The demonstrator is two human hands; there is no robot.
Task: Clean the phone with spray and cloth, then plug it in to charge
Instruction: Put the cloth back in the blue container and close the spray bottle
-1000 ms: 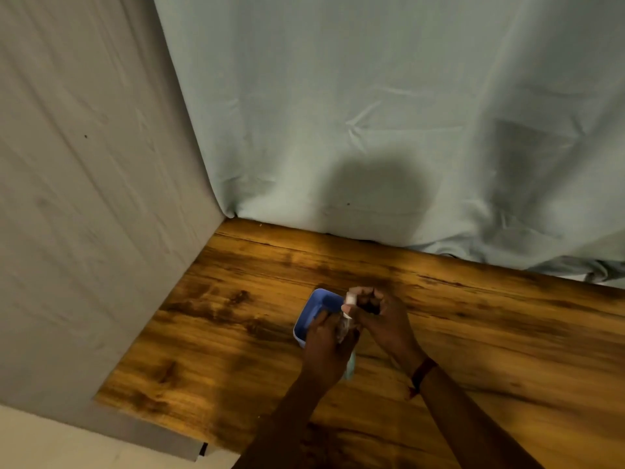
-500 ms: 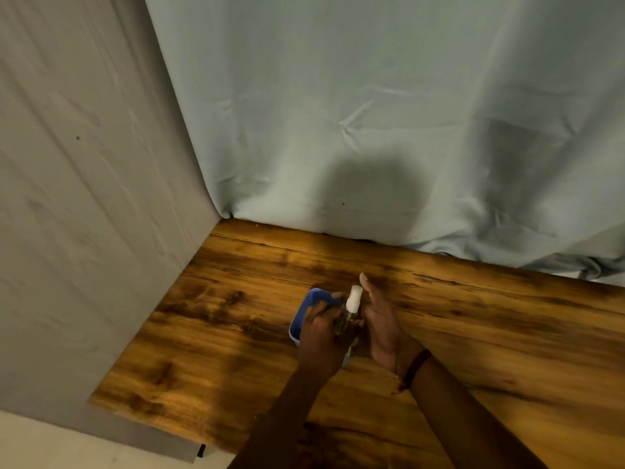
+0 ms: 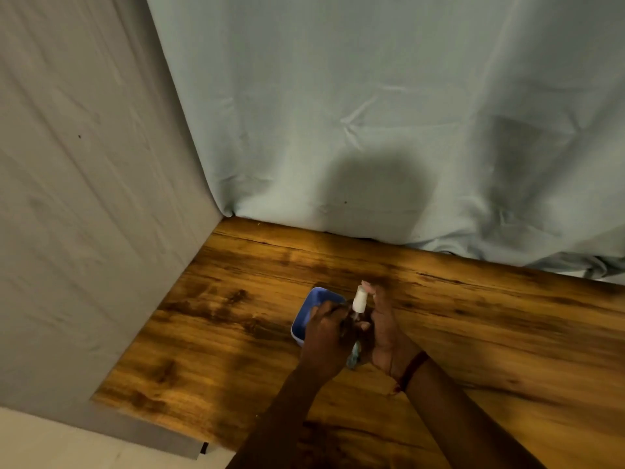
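Over the wooden table (image 3: 500, 336), my left hand (image 3: 325, 338) grips a small spray bottle (image 3: 359, 300) upright. The bottle's white top sticks up above my fingers, and its pale lower end shows below them. My right hand (image 3: 385, 333) stands just right of the bottle with its fingers stretched upward next to the white top, and its thumb reaches toward the bottle. Right behind my left hand, partly hidden by it, a blue container (image 3: 313, 304) sits on the table. No phone, cloth or charger is in view.
A pale blue-grey curtain (image 3: 372, 130) hangs along the table's far edge. A grey panel (image 3: 84, 231) closes off the left side. The table's near-left corner (image 3: 101, 397) ends above a light floor. A red band circles my right wrist.
My right hand was closed over the bottle's top a second ago. It has since opened and its fingers now stand straight beside the uncovered white top. My left hand has kept its grip.
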